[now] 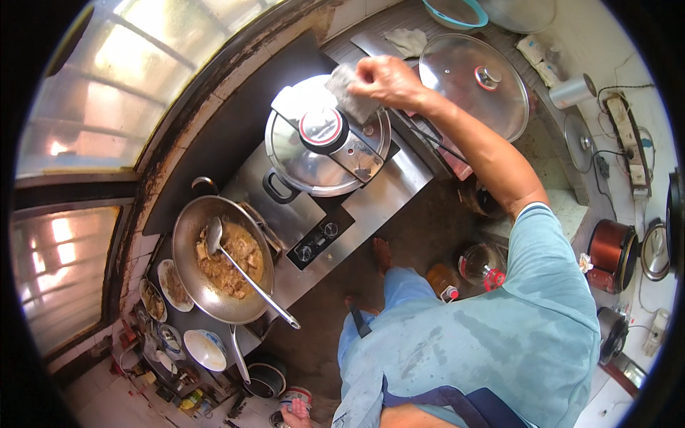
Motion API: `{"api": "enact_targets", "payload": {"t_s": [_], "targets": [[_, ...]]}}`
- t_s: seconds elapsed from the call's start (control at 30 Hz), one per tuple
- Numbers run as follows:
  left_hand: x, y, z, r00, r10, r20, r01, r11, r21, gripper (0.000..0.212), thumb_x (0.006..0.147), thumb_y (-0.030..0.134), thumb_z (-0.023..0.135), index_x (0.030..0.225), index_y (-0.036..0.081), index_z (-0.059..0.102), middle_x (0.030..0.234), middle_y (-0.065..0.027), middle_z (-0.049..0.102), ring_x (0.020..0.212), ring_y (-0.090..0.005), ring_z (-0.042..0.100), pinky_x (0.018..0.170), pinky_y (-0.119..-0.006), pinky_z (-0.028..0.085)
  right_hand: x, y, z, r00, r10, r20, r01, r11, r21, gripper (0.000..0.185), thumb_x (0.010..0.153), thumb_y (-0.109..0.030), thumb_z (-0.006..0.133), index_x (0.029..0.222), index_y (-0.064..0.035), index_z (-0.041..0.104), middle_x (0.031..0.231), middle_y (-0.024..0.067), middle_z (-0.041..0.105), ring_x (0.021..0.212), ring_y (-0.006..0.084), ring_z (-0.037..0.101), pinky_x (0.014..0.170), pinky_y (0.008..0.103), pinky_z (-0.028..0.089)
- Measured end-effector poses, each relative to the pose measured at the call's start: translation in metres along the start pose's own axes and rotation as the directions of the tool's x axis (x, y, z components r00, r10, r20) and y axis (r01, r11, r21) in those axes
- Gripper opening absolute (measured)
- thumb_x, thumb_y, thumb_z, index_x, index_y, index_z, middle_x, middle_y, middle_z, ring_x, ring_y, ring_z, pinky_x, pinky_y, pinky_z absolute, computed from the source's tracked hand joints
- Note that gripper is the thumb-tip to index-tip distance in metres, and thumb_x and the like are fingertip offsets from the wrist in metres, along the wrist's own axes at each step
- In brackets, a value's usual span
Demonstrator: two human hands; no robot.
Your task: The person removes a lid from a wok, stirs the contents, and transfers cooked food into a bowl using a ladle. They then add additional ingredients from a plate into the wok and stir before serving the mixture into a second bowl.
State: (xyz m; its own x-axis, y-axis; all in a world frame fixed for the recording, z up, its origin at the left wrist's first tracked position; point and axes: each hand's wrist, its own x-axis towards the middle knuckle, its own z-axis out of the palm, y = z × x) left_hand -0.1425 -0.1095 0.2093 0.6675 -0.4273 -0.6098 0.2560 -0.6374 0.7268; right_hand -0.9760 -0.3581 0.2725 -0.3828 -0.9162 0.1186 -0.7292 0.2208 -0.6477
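Observation:
My right hand (381, 81) pinches a grey cloth (348, 96) over the far right edge of a large metal pressure cooker (326, 150), which stands on the steel gas stove with its lid on. Low in the picture is my left hand (297, 414), its fingers spread, beside a container with a red-and-white rim; it holds nothing that I can see. To the left a wok (187, 278) holds stewed chunks in brown sauce (238, 262). A metal ladle (257, 278) rests in it, its handle across the rim.
Left of the wok stand food plates (174, 286) and a white bowl (205, 350). A large glass lid (471, 80) lies at the upper right. Oil bottles (443, 278) stand on the floor by my legs. A power strip (626, 139) and cords are on the right.

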Motion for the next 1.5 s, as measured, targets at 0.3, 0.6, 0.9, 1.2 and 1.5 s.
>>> {"api": "enact_targets", "payload": {"t_s": [0.3, 0.6, 0.9, 1.2, 1.5], "targets": [[0.015, 0.039, -0.022, 0.963, 0.261, 0.063, -0.256, 0.964, -0.071, 0.047, 0.091, 0.032, 0.065, 0.128, 0.003, 0.057, 0.111, -0.0144, 0.065, 0.106, -0.0274, 0.063, 0.09, -0.04, 0.052, -0.106, -0.057, -0.047, 0.978, 0.011, 0.208, -0.182, 0.534, 0.826, 0.056, 0.086, -0.031, 0.064, 0.128, 0.0044, 0.053, 0.114, 0.0143, 0.064, 0.098, 0.0202, 0.066, 0.091, 0.0328, 0.053], [-0.074, 0.118, 0.051, 0.516, 0.487, 0.704, -0.551, 0.818, -0.162, 0.031, 0.097, 0.019, 0.057, 0.119, -0.003, 0.059, 0.107, -0.0185, 0.068, 0.084, -0.0222, 0.07, 0.078, -0.032, 0.058, -0.27, -0.276, 0.134, 0.826, -0.213, 0.521, -0.276, 0.654, 0.704, 0.041, 0.072, -0.02, 0.082, 0.075, -0.013, 0.043, 0.079, -0.0041, 0.05, 0.07, 0.0057, 0.044, 0.062, 0.0225, 0.037], [0.006, 0.088, -0.005, 0.555, 0.425, 0.715, -0.258, 0.905, -0.338, 0.033, 0.09, 0.005, 0.068, 0.119, -0.002, 0.052, 0.107, -0.0085, 0.064, 0.096, -0.015, 0.064, 0.081, -0.03, 0.057, -0.392, -0.469, 0.321, 0.679, -0.543, 0.493, 0.05, 0.705, 0.707, 0.028, 0.079, -0.007, 0.079, 0.082, -0.0046, 0.051, 0.109, 0.0073, 0.063, 0.091, 0.0089, 0.056, 0.08, 0.0257, 0.049], [0.057, 0.133, -0.055, 0.523, 0.596, 0.609, -0.301, 0.798, -0.522, 0.019, 0.091, -0.001, 0.062, 0.109, -0.001, 0.056, 0.1, -0.0065, 0.065, 0.087, -0.0121, 0.064, 0.072, -0.028, 0.059, -0.394, -0.539, 0.38, 0.33, -0.5, 0.801, -0.763, 0.358, 0.538, 0.025, 0.093, -0.021, 0.068, 0.108, -0.0073, 0.054, 0.115, 0.0047, 0.058, 0.104, 0.0135, 0.057, 0.091, 0.0308, 0.049], [0.108, 0.169, -0.003, 0.58, 0.719, 0.383, -0.688, 0.684, -0.242, 0.022, 0.085, 0.0, 0.066, 0.106, 0.0, 0.059, 0.095, -0.0092, 0.067, 0.078, -0.0121, 0.062, 0.071, -0.028, 0.051, -0.329, -0.578, 0.411, 0.329, -0.564, 0.758, -0.287, 0.705, 0.649, 0.039, 0.088, -0.023, 0.076, 0.11, -0.0094, 0.047, 0.102, -0.0003, 0.055, 0.091, 0.0074, 0.05, 0.074, 0.0241, 0.043]]}}
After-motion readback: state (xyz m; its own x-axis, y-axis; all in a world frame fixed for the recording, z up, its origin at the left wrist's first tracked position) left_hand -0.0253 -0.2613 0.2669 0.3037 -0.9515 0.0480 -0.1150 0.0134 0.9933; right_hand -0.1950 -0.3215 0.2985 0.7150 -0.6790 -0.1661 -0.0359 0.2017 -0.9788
